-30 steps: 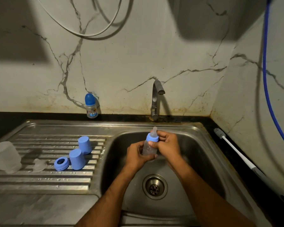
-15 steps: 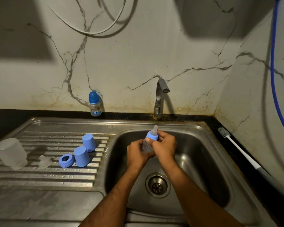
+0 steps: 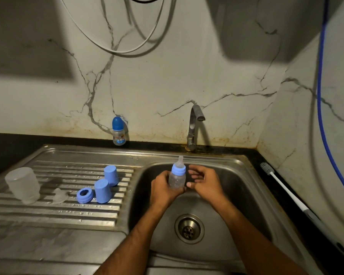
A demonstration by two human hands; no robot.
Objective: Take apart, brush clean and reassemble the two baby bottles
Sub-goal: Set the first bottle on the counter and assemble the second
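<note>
a: bottle, the small clear plastic one with a blue screw collar and pale teat, is standing upright over the steel sink basin, left hand wrapping its body.

b: and the right hand?

a: hovering just beside the collar, fingers loose, gripping nothing.

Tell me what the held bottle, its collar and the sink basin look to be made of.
The bottle in the left hand looks like clear plastic: see-through, slightly cloudy. Its blue collar appears opaque matte plastic, ridged round the edge. The sink basin looks like brushed stainless steel: grey, with dull reflections.
</note>
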